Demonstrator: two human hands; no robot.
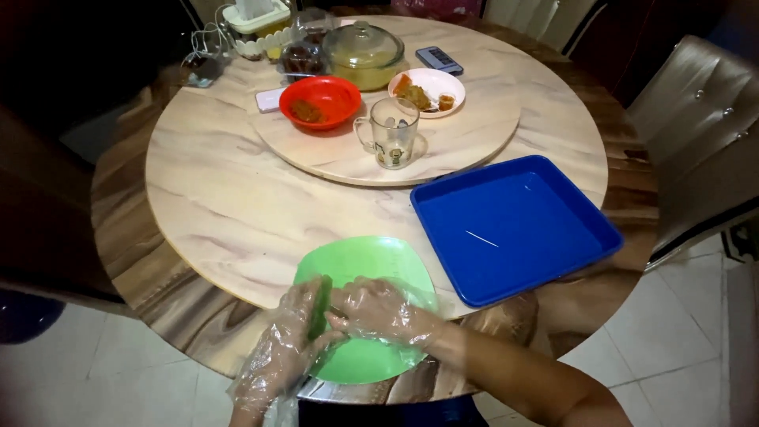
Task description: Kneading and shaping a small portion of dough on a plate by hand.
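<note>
Both my hands wear loose clear plastic gloves and meet over a light green square plate (371,257) at the near edge of the round table. My left hand (286,341) curls around a small dark green piece (320,310) that stands on the plate. My right hand (381,312) reaches in from the right, and its fingertips pinch the same piece. What the piece is cannot be told, since the fingers hide most of it.
A blue square tray (514,225) lies to the right of the plate. A turntable (466,138) further back carries a glass mug (391,130), a red bowl (320,101), a white food plate (431,88) and a lidded glass pot (364,51). A padded chair (700,119) stands at the right.
</note>
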